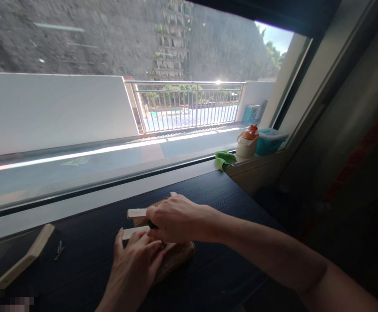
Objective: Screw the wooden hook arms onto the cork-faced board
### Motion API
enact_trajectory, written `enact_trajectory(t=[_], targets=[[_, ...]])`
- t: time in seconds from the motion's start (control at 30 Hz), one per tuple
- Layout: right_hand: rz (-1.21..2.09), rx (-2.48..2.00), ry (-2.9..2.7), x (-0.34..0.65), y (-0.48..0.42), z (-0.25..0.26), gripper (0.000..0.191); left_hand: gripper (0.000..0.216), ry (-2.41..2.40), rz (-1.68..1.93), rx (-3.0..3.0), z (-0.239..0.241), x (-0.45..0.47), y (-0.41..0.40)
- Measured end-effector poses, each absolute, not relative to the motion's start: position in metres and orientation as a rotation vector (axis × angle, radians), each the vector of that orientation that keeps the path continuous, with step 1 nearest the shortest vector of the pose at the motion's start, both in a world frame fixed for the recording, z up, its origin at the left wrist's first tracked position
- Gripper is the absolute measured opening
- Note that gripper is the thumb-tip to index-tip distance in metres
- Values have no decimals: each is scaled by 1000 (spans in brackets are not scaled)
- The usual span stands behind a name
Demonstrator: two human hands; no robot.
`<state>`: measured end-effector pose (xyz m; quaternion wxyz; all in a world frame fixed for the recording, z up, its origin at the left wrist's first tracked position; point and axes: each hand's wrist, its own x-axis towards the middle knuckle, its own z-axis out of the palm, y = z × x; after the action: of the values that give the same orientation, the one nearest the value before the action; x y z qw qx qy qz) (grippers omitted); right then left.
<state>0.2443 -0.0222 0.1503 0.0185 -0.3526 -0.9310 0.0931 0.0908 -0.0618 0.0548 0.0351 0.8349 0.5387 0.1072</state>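
My left hand [137,255] is closed around a pale wooden strip [133,233], its thumb at the strip's left end and its fingers over the top. Above it, my right hand [174,219] is wrapped round a dark-handled tool [151,224], mostly hidden by the fingers, so its kind does not show. A second pale wooden strip [137,213] sticks out to the left from under my right hand. Beneath both hands lies a rough-edged wooden block [179,258] on the black table [221,268]. The spot where tool and wood meet is covered by my fingers.
On the left are a few screws [59,250] and an angled wooden piece [29,255]. A green cloth [224,160], a bottle with an orange lid [246,145] and a teal box [269,141] sit on the sill by the window. Part of another person shows at lower left.
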Motion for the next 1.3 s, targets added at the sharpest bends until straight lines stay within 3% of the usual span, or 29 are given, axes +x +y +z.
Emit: enact_trajectory(t=[0.13, 0.47, 0.87, 1.3], targets=[[245, -1157, -2840, 248, -18, 148, 31, 21, 1638, 328, 2580, 55, 90, -63], [319, -932, -3081, 248, -27, 166, 14, 21, 1642, 265, 2532, 64, 93, -65], [295, -1116, -2900, 247, -22, 153, 21, 20, 1643, 276, 2576, 60, 92, -64], [283, -935, -3025, 246, -32, 165, 17, 22, 1679, 318, 2573, 59, 92, -65]])
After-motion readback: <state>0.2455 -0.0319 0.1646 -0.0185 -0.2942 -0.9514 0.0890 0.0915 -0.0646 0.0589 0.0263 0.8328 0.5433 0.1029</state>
